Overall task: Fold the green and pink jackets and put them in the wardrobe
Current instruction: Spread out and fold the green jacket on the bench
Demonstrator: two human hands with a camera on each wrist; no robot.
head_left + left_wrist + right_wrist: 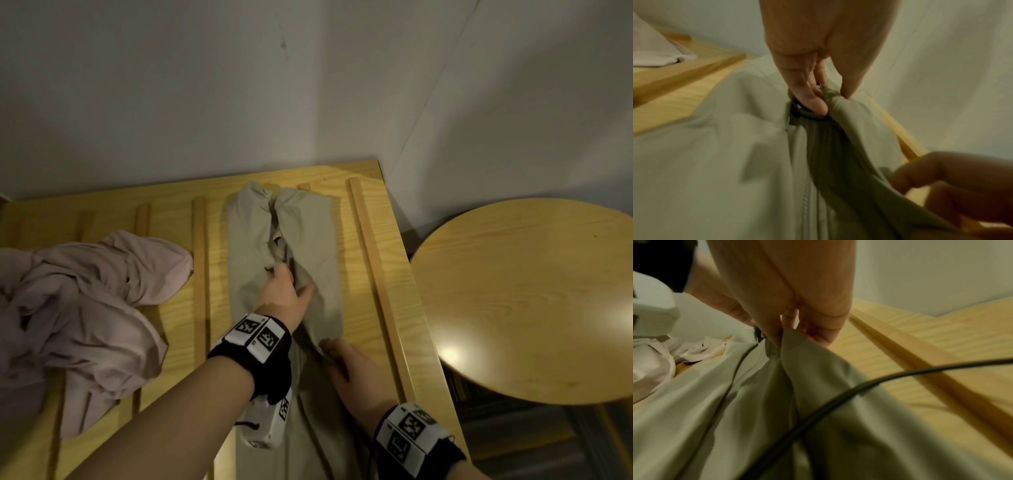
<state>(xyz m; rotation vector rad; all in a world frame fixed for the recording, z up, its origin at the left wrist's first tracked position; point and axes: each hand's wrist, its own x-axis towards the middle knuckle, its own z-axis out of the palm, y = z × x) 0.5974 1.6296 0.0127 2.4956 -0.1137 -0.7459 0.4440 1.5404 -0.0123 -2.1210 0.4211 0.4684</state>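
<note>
Dim, warm indoor light. In the head view a bright glare spot sits on the round table (pixel 520 301), and the forearms cast shadows over the slatted wooden surface (pixel 373 212). Straight edges bow toward the frame corners. Both wrist views are soft and motion-blurred, grainy, with a black cable (pixel 838 404) out of focus.

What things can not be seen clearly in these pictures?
- Green jacket: its near end is cut off by the head view's bottom edge.
- Left hand: fingertips hidden among jacket folds in the head view.
- Pink jacket: cut off by the left edge.
- Wardrobe: in no view.
</note>
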